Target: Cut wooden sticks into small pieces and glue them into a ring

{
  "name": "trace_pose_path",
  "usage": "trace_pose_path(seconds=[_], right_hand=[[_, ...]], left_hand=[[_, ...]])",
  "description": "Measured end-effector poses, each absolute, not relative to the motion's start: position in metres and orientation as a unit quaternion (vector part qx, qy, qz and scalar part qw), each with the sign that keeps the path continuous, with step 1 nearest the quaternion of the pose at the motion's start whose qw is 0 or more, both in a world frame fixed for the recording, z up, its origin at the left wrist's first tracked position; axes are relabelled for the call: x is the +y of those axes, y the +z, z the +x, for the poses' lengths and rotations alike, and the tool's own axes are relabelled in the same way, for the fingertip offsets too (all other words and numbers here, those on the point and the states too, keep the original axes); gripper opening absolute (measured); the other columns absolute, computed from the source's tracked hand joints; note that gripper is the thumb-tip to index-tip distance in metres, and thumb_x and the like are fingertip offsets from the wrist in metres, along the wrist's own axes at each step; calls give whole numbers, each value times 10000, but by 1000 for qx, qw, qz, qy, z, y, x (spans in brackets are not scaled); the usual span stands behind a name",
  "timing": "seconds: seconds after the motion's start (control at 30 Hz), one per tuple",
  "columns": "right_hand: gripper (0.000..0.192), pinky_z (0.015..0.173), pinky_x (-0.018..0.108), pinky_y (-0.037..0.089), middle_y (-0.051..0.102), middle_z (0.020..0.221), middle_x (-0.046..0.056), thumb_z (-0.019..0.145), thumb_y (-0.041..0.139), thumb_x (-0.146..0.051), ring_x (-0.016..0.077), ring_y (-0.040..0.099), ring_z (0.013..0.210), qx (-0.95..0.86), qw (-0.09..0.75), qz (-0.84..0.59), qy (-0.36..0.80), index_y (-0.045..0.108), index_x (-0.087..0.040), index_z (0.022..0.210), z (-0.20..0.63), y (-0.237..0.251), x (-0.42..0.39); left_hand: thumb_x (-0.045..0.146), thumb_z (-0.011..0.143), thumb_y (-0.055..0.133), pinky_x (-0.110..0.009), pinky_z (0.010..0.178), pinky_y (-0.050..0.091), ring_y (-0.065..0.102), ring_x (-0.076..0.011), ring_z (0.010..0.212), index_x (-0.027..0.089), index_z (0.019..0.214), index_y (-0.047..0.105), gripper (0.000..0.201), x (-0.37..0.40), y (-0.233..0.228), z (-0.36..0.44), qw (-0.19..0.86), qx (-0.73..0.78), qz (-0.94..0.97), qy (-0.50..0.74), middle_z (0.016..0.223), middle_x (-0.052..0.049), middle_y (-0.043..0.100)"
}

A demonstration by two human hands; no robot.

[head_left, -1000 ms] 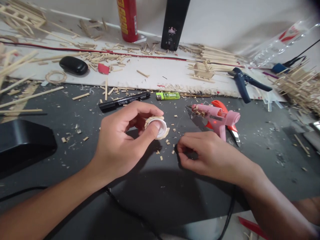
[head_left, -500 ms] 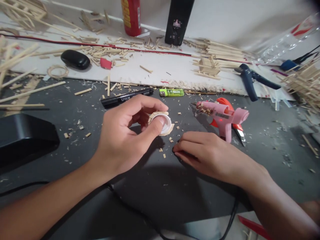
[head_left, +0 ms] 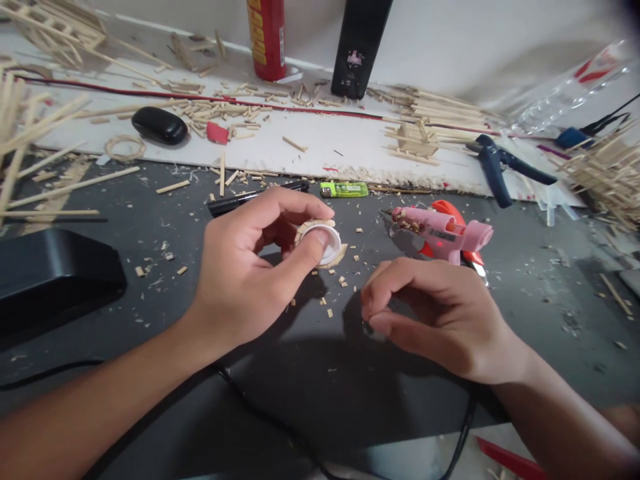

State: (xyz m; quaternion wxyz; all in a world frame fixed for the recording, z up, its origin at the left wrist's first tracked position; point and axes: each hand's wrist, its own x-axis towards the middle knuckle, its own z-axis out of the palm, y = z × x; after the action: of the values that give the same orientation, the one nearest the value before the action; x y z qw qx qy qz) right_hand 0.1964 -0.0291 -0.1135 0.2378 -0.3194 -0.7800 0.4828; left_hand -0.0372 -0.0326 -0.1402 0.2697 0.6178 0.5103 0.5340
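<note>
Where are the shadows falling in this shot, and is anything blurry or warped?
Head view: the left hand and right hand throw soft shadows toward the viewer on the dark mat; the centre looks sharp, while the edges bend and the upper right corner blurs.

Even, soft daylight falls on my worktop (head_left: pixel 150 280); my shadow pools below my hands, and the edges bow and blur.

Ring I hold: small white glossy plastic cap ringed with pale wooden chips (head_left: pixel 324 241)
Surface: dark grey matt surface (head_left: pixel 525 280), dusty
Glue gun: pink smooth plastic glue gun (head_left: pixel 445 233)
</note>
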Motion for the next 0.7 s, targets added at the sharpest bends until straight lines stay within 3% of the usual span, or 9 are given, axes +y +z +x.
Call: trace_pose_path(seconds=[0.13,0.23,0.4,0.7], right_hand=[[153,707,295,484,670,895,38,1021,583,-114,150,610,766,-887,165,-301,309,719,-185,1018,190,-124,-27],[193,725,328,500,677,915,77,1048,584,-171,191,625,813,-917,170,-275,233,762,-151,1119,176,-133,-28],[217,783,367,523,756,973,121,1047,585,-161,227,635,856,-934,215,-228,171,790,-95,1076,149,-145,-32],[252,746,339,492,744,888,80,1075,559,-215,200,572,796,-936,200,-245,155,781,-153,972,142,-156,-33]], left_hand=[[276,931,753,-321,625,591,689,-139,670,317,996,751,76,-31,-139,-38,268,530,608,526,850,52,760],[237,930,744,-315,632,596,701,-138,689,302,971,744,76,-28,-139,-38,277,524,600,538,852,51,763],[217,926,739,-321,605,552,659,-127,678,299,961,743,89,-21,-142,-41,290,519,578,558,857,45,743],[183,910,732,-322,565,529,626,-120,626,289,938,745,110,-15,-145,-41,309,523,554,569,817,37,734]])
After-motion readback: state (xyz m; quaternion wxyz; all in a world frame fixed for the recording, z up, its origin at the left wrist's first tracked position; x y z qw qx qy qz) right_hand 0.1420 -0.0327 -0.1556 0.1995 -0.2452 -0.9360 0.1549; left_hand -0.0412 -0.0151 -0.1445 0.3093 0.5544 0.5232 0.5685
